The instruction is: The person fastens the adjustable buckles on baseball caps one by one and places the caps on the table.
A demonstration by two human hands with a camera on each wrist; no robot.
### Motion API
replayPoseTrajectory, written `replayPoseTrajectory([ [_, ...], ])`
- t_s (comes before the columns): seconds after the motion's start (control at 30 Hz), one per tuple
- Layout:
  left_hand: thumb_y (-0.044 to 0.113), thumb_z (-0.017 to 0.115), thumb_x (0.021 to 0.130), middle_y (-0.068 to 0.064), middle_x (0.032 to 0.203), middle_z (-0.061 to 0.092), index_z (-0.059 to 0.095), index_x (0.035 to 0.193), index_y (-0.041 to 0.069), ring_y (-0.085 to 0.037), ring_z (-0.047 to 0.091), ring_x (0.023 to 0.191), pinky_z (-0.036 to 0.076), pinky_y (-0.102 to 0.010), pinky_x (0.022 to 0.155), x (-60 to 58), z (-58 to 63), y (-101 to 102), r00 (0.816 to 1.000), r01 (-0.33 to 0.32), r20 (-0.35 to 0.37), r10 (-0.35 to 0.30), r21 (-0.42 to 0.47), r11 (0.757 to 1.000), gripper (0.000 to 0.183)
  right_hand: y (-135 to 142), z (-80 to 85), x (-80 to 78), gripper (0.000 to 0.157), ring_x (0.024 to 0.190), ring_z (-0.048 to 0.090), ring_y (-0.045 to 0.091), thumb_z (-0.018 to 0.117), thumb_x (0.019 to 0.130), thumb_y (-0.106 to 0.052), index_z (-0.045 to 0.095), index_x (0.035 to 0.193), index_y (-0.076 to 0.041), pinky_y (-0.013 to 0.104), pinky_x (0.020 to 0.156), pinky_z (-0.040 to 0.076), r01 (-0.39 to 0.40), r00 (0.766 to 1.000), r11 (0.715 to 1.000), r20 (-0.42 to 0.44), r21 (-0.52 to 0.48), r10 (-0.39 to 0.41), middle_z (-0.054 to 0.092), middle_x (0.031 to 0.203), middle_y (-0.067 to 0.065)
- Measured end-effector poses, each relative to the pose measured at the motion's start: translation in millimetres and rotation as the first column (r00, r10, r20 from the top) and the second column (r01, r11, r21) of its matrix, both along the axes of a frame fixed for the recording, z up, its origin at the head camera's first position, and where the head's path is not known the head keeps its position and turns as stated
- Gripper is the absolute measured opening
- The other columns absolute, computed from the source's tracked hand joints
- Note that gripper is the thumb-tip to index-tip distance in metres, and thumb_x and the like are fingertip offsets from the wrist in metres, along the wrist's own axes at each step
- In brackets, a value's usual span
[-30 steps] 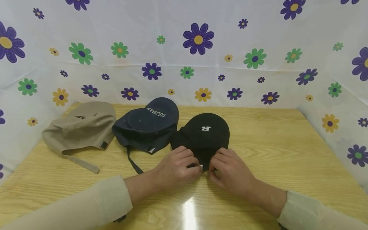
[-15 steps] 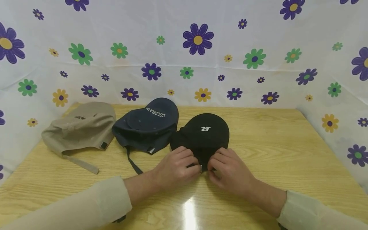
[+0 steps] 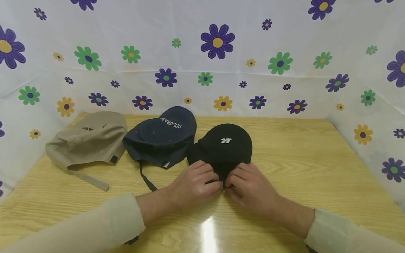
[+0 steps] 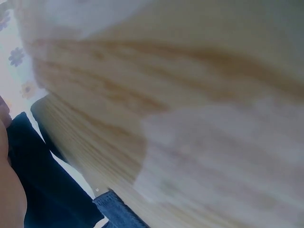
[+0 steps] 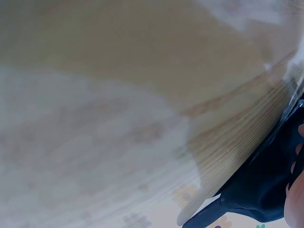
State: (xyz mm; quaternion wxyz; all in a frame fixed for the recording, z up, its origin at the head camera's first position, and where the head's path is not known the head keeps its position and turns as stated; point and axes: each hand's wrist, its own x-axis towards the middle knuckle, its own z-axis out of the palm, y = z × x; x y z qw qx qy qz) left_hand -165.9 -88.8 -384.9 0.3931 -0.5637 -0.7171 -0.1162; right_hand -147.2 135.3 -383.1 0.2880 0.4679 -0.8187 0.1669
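Head view: one black fabric cap with a curved brim and a white letter R (image 3: 226, 151) is lying on a light yellow wood-grain table (image 3: 300, 151), serving as the landmark. The person's left hand (image 3: 197, 181) and right hand (image 3: 251, 184) are both pinching its near edge, close together, with a small silvery metal clasp (image 3: 222, 185) showing between them. One navy fabric cap with white lettering (image 3: 158, 135) is lying just left of the black cap, its dark strap (image 3: 147, 177) trailing. One beige fabric cap with dark lettering (image 3: 90, 140) is lying farther left of the black cap, its beige strap (image 3: 91, 181) hanging loose. One white cloth printed with purple, green and yellow flowers (image 3: 190, 21) is hanging behind the black cap. Two pale sleeves (image 3: 124, 216) are reaching toward the black cap from its near side. Left wrist view: dark fabric (image 4: 52, 190) is appearing beside the left hand; its owner cap cannot be told. Right wrist view: the right hand is meeting dark fabric at the edge; its grip cannot be told here.
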Motion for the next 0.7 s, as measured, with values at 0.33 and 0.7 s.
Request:
replayPoseTrajectory([
  [0.33,0.015,0.078,0.08,0.005,0.081,0.068,0.073,0.084,0.016,-0.013,0.06,0.076,0.048,-0.027,0.071,-0.5,0.1,0.0,1.0,-0.002,-0.012,0.002,-0.001,1.0,0.007,0.0,-0.4,-1.5,0.022,0.084,0.059,0.015,0.081,0.069,-0.002,0.066,0.082,-0.012,0.029,0.079,0.048,-0.037,0.999,0.999,-0.019,-0.005,0.036,0.066,0.085,-0.003],
  [0.7,0.015,0.078,0.08,0.005,0.081,0.068,0.073,0.084,0.016,-0.012,0.06,0.076,0.048,-0.027,0.071,-0.2,-0.7,1.4,1.0,-0.004,-0.012,0.004,0.002,1.0,0.006,1.0,0.5,0.9,0.022,0.08,0.056,0.014,0.081,0.068,-0.005,0.065,0.081,-0.013,0.028,0.074,0.046,0.01,1.0,1.0,-0.025,0.026,-0.009,0.064,0.081,-0.005],
])
